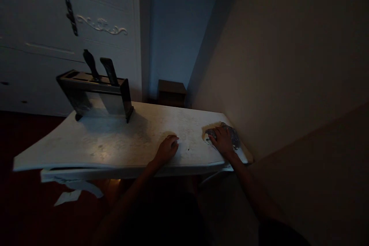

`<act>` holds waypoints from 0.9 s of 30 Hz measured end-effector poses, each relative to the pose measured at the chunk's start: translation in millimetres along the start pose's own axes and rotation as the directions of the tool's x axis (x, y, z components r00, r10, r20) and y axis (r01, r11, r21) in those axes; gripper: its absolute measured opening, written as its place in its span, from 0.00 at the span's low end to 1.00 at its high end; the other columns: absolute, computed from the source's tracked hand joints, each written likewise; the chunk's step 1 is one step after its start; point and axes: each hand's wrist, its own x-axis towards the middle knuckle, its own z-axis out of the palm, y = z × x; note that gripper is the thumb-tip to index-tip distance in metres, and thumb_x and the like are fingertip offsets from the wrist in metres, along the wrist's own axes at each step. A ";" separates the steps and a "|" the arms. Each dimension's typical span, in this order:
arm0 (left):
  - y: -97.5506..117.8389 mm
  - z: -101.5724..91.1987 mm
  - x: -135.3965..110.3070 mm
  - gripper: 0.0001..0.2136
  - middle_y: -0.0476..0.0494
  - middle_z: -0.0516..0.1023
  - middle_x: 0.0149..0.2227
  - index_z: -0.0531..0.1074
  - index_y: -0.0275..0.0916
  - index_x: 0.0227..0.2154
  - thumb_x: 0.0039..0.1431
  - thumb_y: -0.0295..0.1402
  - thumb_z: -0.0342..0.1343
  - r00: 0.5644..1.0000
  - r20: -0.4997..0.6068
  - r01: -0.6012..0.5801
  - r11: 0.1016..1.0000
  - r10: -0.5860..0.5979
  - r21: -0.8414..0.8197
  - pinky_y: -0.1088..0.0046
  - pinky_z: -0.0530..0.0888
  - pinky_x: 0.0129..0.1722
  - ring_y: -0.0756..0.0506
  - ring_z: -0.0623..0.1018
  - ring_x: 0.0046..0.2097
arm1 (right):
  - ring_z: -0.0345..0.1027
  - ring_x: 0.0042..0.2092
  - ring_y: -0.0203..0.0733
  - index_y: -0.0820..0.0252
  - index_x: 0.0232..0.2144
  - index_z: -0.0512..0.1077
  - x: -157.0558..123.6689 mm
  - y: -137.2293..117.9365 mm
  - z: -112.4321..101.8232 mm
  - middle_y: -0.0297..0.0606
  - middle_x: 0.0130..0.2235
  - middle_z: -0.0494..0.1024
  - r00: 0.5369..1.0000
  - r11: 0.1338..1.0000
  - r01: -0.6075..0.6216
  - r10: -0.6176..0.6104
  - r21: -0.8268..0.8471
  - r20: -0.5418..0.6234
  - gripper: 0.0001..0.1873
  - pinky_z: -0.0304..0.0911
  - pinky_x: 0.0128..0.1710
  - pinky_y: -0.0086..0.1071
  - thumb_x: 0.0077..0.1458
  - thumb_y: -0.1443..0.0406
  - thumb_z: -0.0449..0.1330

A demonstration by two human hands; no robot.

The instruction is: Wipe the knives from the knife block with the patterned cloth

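Note:
A crumpled, dark grey patterned cloth (235,138) lies at the right end of the white tabletop (161,123), close to the wall. My right hand (223,142) is on top of it, fingers bent over the bunched fabric. Around the cloth's left side shows a tan, ragged-edged patch; I cannot tell whether it is paper or bare board. Near the middle of the table's front edge, my left hand (167,150) is closed with curled fingers just over the surface. Whether anything small is between those fingers is too dark to see.
A knife block (100,102) with two black-handled knives stands on the table's left part. Behind it is a white door (106,4) with a dark handle. A beige wall (273,65) borders the right side. Peeling strips (69,196) hang below the front left edge.

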 end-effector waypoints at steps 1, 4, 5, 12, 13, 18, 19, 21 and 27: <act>-0.1 -1.2 -0.4 0.12 0.37 0.77 0.46 0.74 0.36 0.44 0.57 0.30 0.53 1.000 0.016 -0.007 1.000 0.007 -0.001 0.62 0.74 0.49 0.43 0.77 0.47 | 0.59 0.60 0.56 0.63 0.53 0.70 -4.2 12.4 -2.3 0.54 0.56 0.71 0.999 0.997 -0.052 0.052 -0.058 -0.012 0.25 0.39 0.65 0.56 0.63 0.53 0.49; 2.0 -4.2 -1.8 0.12 0.39 0.78 0.43 0.75 0.38 0.42 0.58 0.33 0.53 0.999 0.043 0.002 1.000 -0.001 -0.027 0.63 0.75 0.47 0.44 0.78 0.43 | 0.61 0.57 0.56 0.65 0.51 0.71 -12.4 44.7 -8.1 0.55 0.53 0.73 0.993 0.979 -0.113 0.114 -0.170 -0.006 0.26 0.42 0.63 0.53 0.63 0.53 0.47; 3.0 -4.9 -2.3 0.12 0.40 0.79 0.43 0.75 0.38 0.42 0.59 0.34 0.52 0.999 0.042 0.012 0.999 -0.010 -0.044 0.64 0.75 0.46 0.44 0.78 0.42 | 0.61 0.57 0.55 0.66 0.51 0.71 -13.6 53.7 -9.3 0.54 0.53 0.73 0.995 0.978 -0.098 0.102 -0.184 0.012 0.26 0.42 0.63 0.52 0.63 0.53 0.47; 12.4 -11.3 -10.2 0.11 0.41 0.80 0.40 0.76 0.39 0.41 0.59 0.34 0.53 0.995 0.033 0.097 0.979 -0.092 -0.182 0.66 0.76 0.45 0.45 0.79 0.41 | 0.62 0.58 0.56 0.65 0.49 0.73 -8.7 79.8 -13.8 0.55 0.55 0.73 0.996 0.969 0.027 -0.007 -0.246 0.084 0.26 0.45 0.62 0.52 0.61 0.52 0.49; 13.4 -13.9 -12.2 0.11 0.41 0.80 0.40 0.76 0.38 0.41 0.59 0.34 0.52 0.995 0.032 0.104 0.972 -0.099 -0.209 0.66 0.77 0.45 0.45 0.80 0.41 | 0.62 0.58 0.58 0.65 0.47 0.74 -6.3 76.3 -14.9 0.55 0.55 0.72 0.999 0.966 0.026 -0.014 -0.256 0.049 0.26 0.46 0.61 0.54 0.60 0.51 0.50; 11.1 -42.8 -19.8 0.10 0.42 0.81 0.40 0.77 0.39 0.38 0.60 0.34 0.53 0.989 -0.034 0.128 0.949 -0.144 -0.288 0.66 0.78 0.42 0.44 0.80 0.41 | 0.60 0.61 0.56 0.64 0.48 0.72 18.0 22.6 -18.6 0.55 0.57 0.70 0.973 0.994 0.072 -0.087 -0.076 -0.214 0.26 0.48 0.63 0.55 0.61 0.51 0.50; 9.2 -52.5 -20.1 0.09 0.42 0.81 0.40 0.77 0.40 0.38 0.60 0.34 0.53 0.985 -0.075 0.127 0.952 -0.153 -0.279 0.66 0.78 0.41 0.44 0.80 0.41 | 0.60 0.60 0.55 0.63 0.48 0.72 25.7 5.1 -18.4 0.55 0.56 0.71 0.964 0.995 0.105 -0.102 -0.001 -0.244 0.25 0.49 0.63 0.54 0.62 0.52 0.50; 4.3 -76.0 -18.9 0.09 0.43 0.80 0.39 0.77 0.40 0.36 0.59 0.35 0.53 0.967 -0.183 0.125 0.958 -0.176 -0.257 0.66 0.77 0.40 0.44 0.80 0.41 | 0.61 0.61 0.53 0.60 0.50 0.71 43.6 -34.4 -17.2 0.51 0.56 0.71 0.957 0.969 0.164 -0.112 0.183 -0.267 0.23 0.51 0.64 0.52 0.62 0.52 0.50; -21.4 -170.5 -4.5 0.11 0.43 0.78 0.41 0.73 0.38 0.40 0.54 0.35 0.56 0.653 -0.704 0.165 0.959 -0.281 -0.229 0.69 0.76 0.40 0.46 0.78 0.40 | 0.59 0.62 0.51 0.53 0.55 0.68 109.9 -170.6 -14.2 0.46 0.61 0.66 0.968 0.651 0.243 -0.123 0.719 -0.217 0.26 0.58 0.61 0.52 0.57 0.52 0.58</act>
